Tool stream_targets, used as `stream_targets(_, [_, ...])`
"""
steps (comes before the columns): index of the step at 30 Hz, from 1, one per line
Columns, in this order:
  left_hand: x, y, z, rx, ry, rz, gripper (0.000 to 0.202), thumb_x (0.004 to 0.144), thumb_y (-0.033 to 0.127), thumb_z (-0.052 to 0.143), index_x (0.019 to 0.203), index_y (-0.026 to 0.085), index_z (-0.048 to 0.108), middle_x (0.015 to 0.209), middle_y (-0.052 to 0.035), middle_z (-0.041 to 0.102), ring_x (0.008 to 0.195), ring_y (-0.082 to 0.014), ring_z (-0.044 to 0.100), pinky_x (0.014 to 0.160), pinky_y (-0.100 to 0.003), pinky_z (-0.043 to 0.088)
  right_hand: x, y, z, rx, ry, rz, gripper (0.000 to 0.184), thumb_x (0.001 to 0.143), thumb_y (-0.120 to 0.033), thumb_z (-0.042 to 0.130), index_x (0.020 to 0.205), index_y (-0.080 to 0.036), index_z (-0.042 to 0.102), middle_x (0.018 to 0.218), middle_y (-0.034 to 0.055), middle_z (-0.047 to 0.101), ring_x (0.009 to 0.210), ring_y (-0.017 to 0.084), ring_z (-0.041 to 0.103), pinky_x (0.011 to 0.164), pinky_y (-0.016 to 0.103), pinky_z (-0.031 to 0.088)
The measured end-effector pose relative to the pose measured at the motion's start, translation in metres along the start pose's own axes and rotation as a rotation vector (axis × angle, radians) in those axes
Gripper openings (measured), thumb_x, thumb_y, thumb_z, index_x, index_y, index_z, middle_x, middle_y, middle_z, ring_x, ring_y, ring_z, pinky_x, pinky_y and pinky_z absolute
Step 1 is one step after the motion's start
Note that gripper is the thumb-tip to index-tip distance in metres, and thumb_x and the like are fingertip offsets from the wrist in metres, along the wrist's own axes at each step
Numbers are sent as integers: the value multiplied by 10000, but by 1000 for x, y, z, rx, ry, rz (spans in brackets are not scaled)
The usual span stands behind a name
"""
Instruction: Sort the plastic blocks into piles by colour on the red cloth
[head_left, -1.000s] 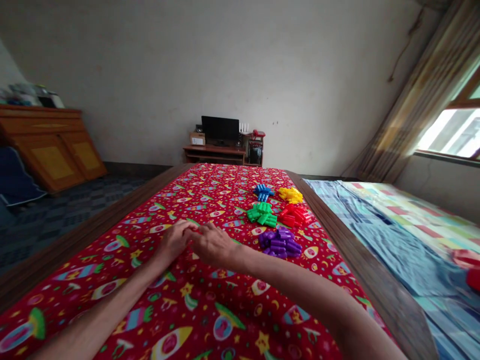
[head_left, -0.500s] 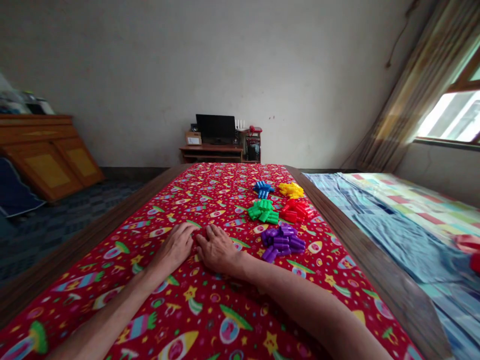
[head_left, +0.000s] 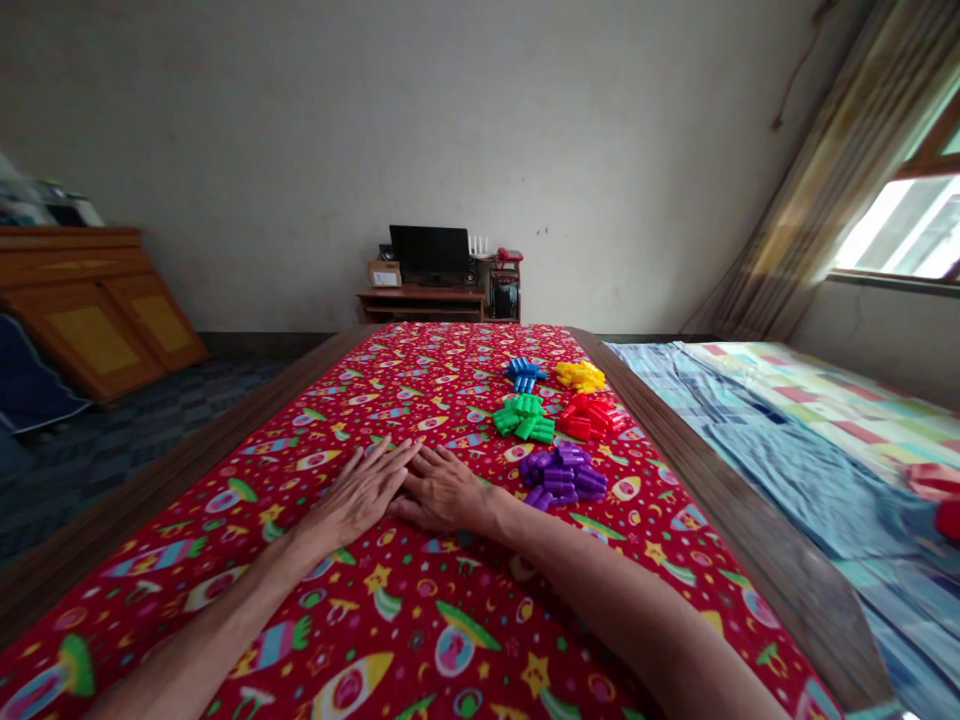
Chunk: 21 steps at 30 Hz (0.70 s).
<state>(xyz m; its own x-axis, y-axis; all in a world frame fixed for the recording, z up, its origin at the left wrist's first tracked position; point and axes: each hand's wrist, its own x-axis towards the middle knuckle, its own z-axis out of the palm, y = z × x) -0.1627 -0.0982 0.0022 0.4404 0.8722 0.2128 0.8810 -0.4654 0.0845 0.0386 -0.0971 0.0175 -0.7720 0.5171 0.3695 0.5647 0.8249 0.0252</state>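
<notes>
My left hand (head_left: 367,495) lies flat on the red patterned cloth (head_left: 390,640), fingers apart and nothing held. Beside it, my right hand (head_left: 437,490) rests palm down with its fingers stretched out, its tips meeting the left hand's fingers. To the right of my hands is a heap of purple plastic tubes (head_left: 562,476). Farther off are similar heaps in green (head_left: 523,418), red (head_left: 589,416), blue (head_left: 523,373) and yellow (head_left: 580,376). Neither hand touches a heap.
The cloth covers a long table with a dark wooden edge (head_left: 780,560). A bed (head_left: 810,450) with blue cloth stands at the right. A wooden cabinet (head_left: 97,310) is at the left; a monitor (head_left: 430,250) on a small desk stands against the far wall.
My left hand's fingers have straightened and spread, and the two hands now meet at the fingers. The right hand has moved slightly, also flattening. The heaps lie as before.
</notes>
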Motion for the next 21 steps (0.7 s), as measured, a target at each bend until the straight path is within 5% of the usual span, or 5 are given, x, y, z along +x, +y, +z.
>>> stream_targets(8, [-1,-3,2,22,26,17,514,985,374,257,1478,272,362,1500,-18,433,1405,-215,361,1136,-424,300,2,-1,2,18,3,-1,532,943,-544,442,1299,-158,521,1379,164,498,1293,250,439,1102,455,335])
stream_targets(21, [1,0,-2,13,-3,13,549,969,397,221,1467,246,394,1493,-38,448,1403,-241,361,1122,-450,304,2,-6,-6,-5,-62,38,552,959,-550,387,1323,-148,492,1422,179,460,1320,284,403,1072,530,352])
